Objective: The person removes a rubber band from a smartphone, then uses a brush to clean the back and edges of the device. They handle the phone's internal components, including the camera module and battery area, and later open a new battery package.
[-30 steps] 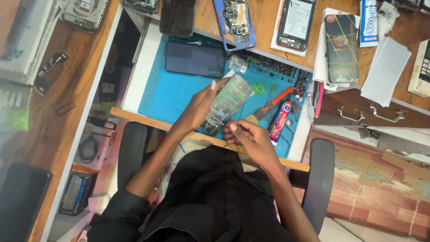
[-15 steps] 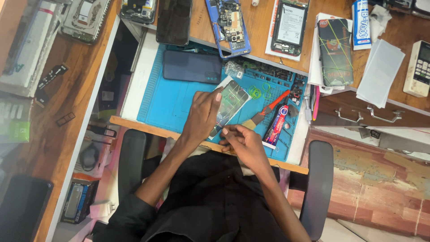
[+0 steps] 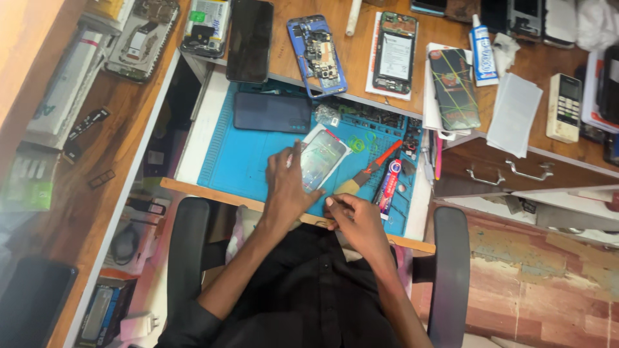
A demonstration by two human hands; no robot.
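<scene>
Below, left hand (image 3: 287,187) grasping clear screen panel (image 3: 322,158) over blue mat (image 3: 245,164), right hand (image 3: 354,219) clenched, adhesive tube (image 3: 389,187) nearby.

the scene is evenly and fairly brightly lit from above, with no hard shadows cast on the blue mat (image 3: 245,161). soft glare is seen on the clear screen panel (image 3: 320,156) and on the dark phone (image 3: 250,38). the centre is rendered sharply; slight blur and wide-angle bending are noted toward the edges. the lower left corner is left dim.
</scene>
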